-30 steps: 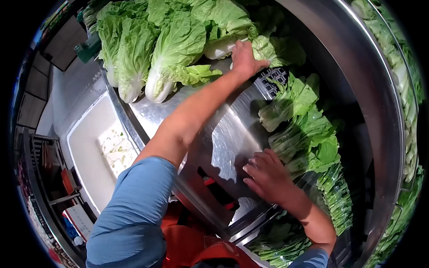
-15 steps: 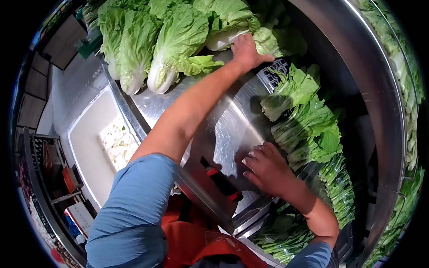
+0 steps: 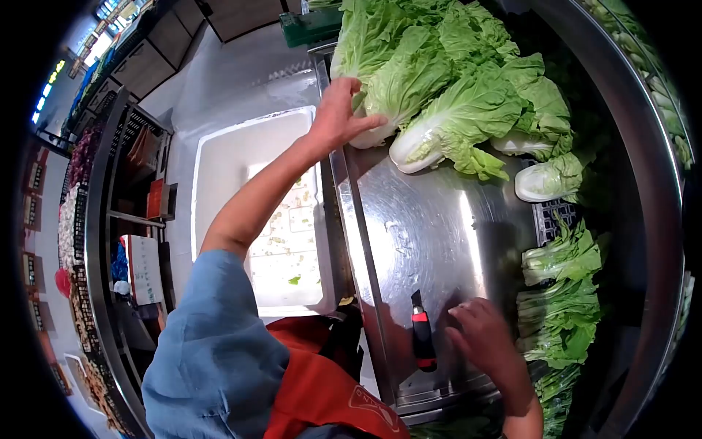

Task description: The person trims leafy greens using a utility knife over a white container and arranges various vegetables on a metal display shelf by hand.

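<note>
the left hand [image 3: 338, 117] has a wide grip: the thumb stands well apart from the fingers and points to the right, toward the white base of one of the cabbages [image 3: 468, 110]. whether it touches this cabbage or is only in front of it, i cannot tell from this view. the right hand [image 3: 484, 335] is above the near part of the table [image 3: 395, 212], with the fingers loosely bent and the thumb a little apart, so its grip is moderately wide. just beside it, on the left, a knife [image 3: 422, 338] lies on the table, with its black and red handle toward the person and its blade pointing away. the cabbages lie close together at the far end of the table, their white bases nearer to the person and their green leaves behind. to the right of them a smaller cabbage [image 3: 540, 183] lies with its base toward the left, next to a black crate [image 3: 545, 225]. nearer, along the right edge, are bundles of greens [image 3: 559, 322]. at the left of the table is a white tub [image 3: 227, 161], with leaf scraps [image 3: 294, 280] on its bottom, and the left forearm [image 3: 267, 194] passes above it. a blue sleeve [image 3: 212, 351] and a red apron [image 3: 322, 388] are seen below.
</note>
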Demonstrator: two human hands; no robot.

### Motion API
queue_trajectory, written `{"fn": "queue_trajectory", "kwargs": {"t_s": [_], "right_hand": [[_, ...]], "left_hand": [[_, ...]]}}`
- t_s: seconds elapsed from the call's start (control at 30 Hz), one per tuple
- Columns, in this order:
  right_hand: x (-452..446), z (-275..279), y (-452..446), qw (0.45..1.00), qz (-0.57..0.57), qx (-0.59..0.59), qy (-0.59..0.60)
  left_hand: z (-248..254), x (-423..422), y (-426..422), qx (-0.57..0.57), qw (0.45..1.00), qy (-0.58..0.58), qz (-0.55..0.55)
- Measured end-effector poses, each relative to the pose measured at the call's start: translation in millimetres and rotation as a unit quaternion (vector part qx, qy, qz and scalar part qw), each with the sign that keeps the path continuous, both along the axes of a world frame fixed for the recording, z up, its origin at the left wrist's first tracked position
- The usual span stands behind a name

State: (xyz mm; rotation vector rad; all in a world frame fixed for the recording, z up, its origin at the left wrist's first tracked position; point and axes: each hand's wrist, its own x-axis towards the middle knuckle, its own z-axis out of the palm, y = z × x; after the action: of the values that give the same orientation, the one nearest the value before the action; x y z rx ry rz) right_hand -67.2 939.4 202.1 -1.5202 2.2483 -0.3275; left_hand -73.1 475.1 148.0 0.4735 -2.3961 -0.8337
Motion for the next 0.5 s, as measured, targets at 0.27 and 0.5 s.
{"fn": "queue_trajectory", "kwargs": {"t_s": [0.27,0.5], "right_hand": [[-29.0,-26.5,-60.9,0.978,-0.106,-0.108,-0.142],[-89.7,-100.3,-196.8,0.737,-0.426,-0.286,-0.440]], "left_hand": [[-35.1,-16.2,11.3,-0.012,0.998,0.012,0.058],[-45.3,-22.4,28.6,-0.005,0.996,0.031,0.089]]}}
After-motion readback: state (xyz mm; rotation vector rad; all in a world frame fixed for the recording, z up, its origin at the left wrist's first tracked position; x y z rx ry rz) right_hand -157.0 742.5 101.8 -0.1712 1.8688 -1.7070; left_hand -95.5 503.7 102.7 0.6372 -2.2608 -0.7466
